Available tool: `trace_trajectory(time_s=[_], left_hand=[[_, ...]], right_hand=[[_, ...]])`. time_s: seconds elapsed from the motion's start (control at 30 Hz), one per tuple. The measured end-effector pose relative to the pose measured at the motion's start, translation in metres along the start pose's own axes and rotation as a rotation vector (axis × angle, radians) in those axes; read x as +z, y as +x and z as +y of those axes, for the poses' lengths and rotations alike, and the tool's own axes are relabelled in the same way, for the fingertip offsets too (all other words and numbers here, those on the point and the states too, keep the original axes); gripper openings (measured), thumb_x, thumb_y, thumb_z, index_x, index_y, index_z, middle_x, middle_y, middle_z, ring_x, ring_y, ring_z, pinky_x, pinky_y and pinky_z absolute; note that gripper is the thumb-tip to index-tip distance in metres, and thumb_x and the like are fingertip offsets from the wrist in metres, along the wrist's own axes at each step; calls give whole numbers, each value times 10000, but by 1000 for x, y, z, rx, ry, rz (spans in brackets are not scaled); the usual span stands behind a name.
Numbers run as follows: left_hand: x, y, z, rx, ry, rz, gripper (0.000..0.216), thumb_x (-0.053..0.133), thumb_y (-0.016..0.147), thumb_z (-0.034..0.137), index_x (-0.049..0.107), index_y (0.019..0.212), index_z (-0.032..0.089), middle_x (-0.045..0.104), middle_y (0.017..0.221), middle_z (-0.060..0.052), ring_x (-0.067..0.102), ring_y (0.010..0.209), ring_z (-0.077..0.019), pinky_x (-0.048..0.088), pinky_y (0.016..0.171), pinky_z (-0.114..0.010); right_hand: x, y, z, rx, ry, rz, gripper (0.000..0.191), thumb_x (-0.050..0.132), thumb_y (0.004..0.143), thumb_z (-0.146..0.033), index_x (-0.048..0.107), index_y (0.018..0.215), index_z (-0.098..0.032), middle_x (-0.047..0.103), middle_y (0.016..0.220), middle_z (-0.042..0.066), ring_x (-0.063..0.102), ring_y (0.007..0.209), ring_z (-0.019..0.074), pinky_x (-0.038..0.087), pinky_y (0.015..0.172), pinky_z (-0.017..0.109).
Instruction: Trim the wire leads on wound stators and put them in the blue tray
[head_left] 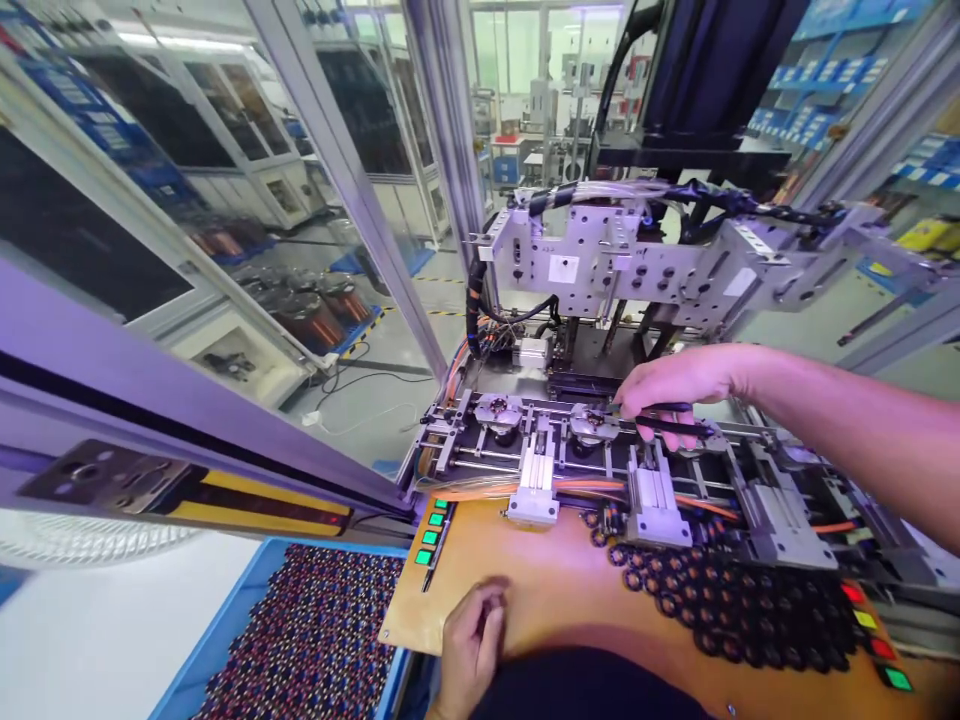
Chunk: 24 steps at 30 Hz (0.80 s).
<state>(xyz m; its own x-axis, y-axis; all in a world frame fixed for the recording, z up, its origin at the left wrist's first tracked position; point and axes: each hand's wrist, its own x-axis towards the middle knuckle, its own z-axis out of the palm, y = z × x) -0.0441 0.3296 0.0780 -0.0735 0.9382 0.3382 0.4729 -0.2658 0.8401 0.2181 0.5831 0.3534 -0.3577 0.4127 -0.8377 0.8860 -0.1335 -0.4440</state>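
My right hand (671, 390) reaches over the metal fixture row and is closed around black-handled pliers (675, 427). Both dark handles stick out to the right of my fingers, and the tool's front end points left, beside a round clamp station (591, 424). Whether the tips touch a part there is too small to make out. Low in the view, my left hand (474, 640) rests at the near edge of the tan worktop (510, 570), its fingers curled in with nothing visible in them. Many small black ring-shaped parts (750, 610) lie heaped to the right.
A blue tray (247, 590) full of small parts stands at lower left. Green buttons (429, 537) and a pen (436, 555) are on the worktop's left side. Metal slide blocks (656, 500) line the front of the fixture. Above hangs a metal machine plate (600, 260); a frame post (360, 190) rises at left.
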Motion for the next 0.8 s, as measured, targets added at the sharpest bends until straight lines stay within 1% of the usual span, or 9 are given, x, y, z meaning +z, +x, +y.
trace_trajectory(time_s=[0.1, 0.2, 0.3, 0.43, 0.57, 0.63, 0.7, 0.8], left_hand=[[-1, 0, 1, 13, -4, -22, 272, 477, 950, 351, 669, 880, 172, 679, 687, -38, 662, 601, -156, 535, 569, -229], [-1, 1, 1, 23, -21, -41, 336, 450, 953, 421, 668, 914, 168, 644, 654, -24, 619, 543, -148, 512, 520, -229], [-1, 1, 0, 15, -32, -42, 316, 466, 949, 411, 664, 935, 165, 640, 658, -20, 620, 545, -146, 513, 524, -227], [-1, 1, 0, 3, -39, -34, 267, 495, 941, 376, 662, 948, 167, 646, 672, -20, 640, 573, -151, 523, 545, -228], [-1, 1, 0, -1, -43, -33, 247, 504, 937, 358, 662, 950, 169, 660, 683, -24, 646, 574, -151, 530, 552, -231], [-1, 1, -1, -2, -45, -33, 244, 510, 932, 360, 663, 947, 170, 658, 676, -20, 644, 568, -150, 530, 548, -229], [-1, 1, -2, -3, -46, -33, 245, 519, 927, 367, 665, 949, 171, 652, 664, -15, 637, 553, -146, 526, 536, -225], [-1, 1, -2, -12, -43, -29, 253, 525, 923, 379, 666, 942, 170, 650, 658, -15, 640, 552, -148, 526, 532, -226]], right_hand=[[4, 1, 3, -2, -22, 0, 229, 595, 791, -348, 542, 714, -140, 606, 620, 54, 595, 452, 146, 434, 363, 196], [7, 3, 3, 9, -30, 8, 237, 598, 825, -337, 538, 699, -145, 603, 631, 65, 606, 473, 152, 438, 376, 199], [8, 6, 3, 28, -31, -3, 243, 605, 839, -334, 541, 691, -152, 595, 633, 71, 620, 493, 169, 479, 408, 227], [7, 10, 3, 37, -30, -5, 251, 623, 833, -351, 556, 705, -146, 588, 625, 67, 624, 506, 175, 501, 417, 234], [5, 12, 2, 40, -2, -8, 222, 604, 842, -295, 554, 697, -135, 617, 699, 80, 635, 518, 171, 516, 426, 237], [6, 14, 1, 38, 15, -5, 208, 596, 839, -284, 555, 707, -129, 621, 704, 78, 625, 499, 164, 524, 428, 247], [8, 14, 0, 19, 27, 3, 207, 601, 829, -297, 559, 722, -124, 614, 676, 65, 602, 473, 152, 518, 417, 245], [10, 12, -2, -47, 35, 17, 196, 604, 813, -302, 566, 744, -122, 592, 631, 30, 563, 445, 123, 476, 387, 207]])
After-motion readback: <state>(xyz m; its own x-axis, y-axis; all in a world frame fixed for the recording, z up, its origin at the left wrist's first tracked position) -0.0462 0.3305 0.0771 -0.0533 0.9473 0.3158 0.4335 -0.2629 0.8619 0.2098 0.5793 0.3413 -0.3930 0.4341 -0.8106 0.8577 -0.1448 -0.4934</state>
